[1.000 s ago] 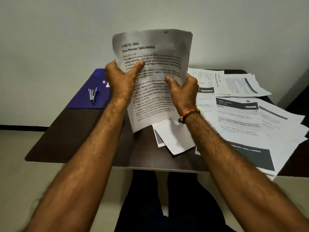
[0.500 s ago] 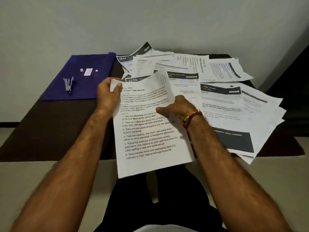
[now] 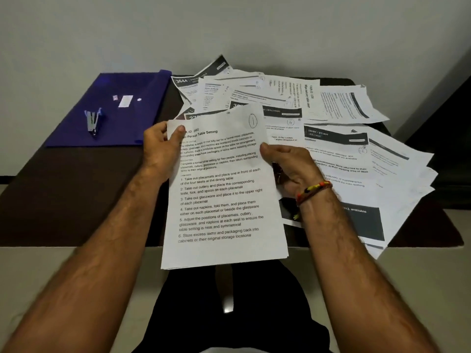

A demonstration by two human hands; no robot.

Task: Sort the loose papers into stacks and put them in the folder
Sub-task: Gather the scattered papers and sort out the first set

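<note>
While both hands grip it, left hand [image 3: 159, 146], right hand [image 3: 288, 169] — paper stack [image 3: 221, 194] overhanging table [image 3: 76, 200] edge, folder [image 3: 112, 108] far-left.

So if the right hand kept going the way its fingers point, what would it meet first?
Probably only the held stack: the right hand already grips its edge, fingers pointing left toward the left hand.

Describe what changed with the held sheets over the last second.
The white printed sheets, held upright a second ago, now tilt down towards the lap. Both the left hand and right hand kept hold. The purple plastic folder, stapler and scattered papers stayed put.
</note>
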